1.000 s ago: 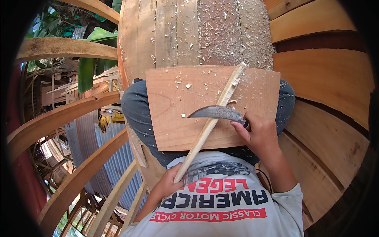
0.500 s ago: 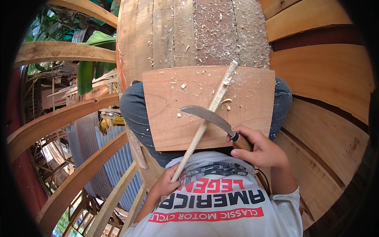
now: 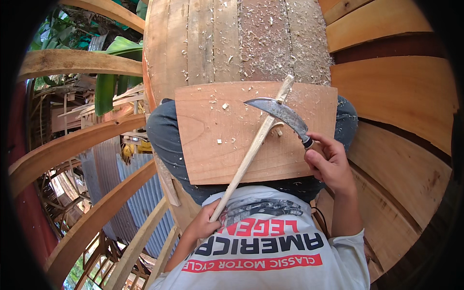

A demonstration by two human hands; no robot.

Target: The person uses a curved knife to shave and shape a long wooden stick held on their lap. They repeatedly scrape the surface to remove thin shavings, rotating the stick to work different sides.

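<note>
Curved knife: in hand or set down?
In hand: the right hand grips the curved knife at its handle end, blade crossing the wooden stick above the board.

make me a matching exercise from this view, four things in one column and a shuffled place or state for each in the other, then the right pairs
Things
1. curved knife
2. wooden stick
3. flat board
4. left hand

Places and states
A. lies across the person's legs
B. closed around the near end of a long piece of wood
C. held in the right hand
D. long and straight, slanting over the flat board

Right pairs: 1-C, 2-D, 3-A, 4-B
</note>
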